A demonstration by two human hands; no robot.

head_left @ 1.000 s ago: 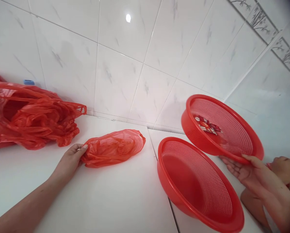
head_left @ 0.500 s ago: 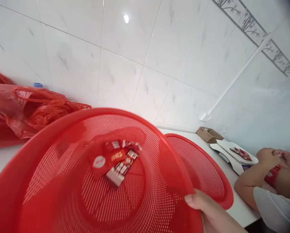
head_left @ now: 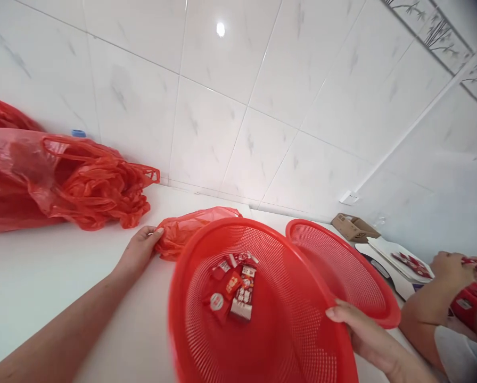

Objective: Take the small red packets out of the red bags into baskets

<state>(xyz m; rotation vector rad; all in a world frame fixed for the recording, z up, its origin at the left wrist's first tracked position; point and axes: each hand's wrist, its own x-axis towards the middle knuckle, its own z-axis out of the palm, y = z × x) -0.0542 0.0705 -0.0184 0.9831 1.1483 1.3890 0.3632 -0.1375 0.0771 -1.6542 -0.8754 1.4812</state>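
Observation:
My right hand (head_left: 360,332) grips the right rim of a red plastic basket (head_left: 302,298), thumb inside and fingers behind. The basket is tilted, so its inside faces me. Several small wrapped snacks lie in it, among them a brown and white packet (head_left: 243,295) and a small orange packet (head_left: 233,283). To the left, my left hand (head_left: 144,242) pinches the edge of a thin red plastic bag (head_left: 182,229). Part of that bag is hidden behind the basket.
A second red basket (head_left: 354,271) stands behind on the right. Beyond it are a scale (head_left: 376,266) with red packets, a cardboard box (head_left: 354,227) and another person's arms (head_left: 426,303). A heap of red plastic bags (head_left: 90,181) lies at the left by the tiled wall.
The basket has moved right and away from me, still in my right hand. My left hand has come into view, holding the red bag on the white table.

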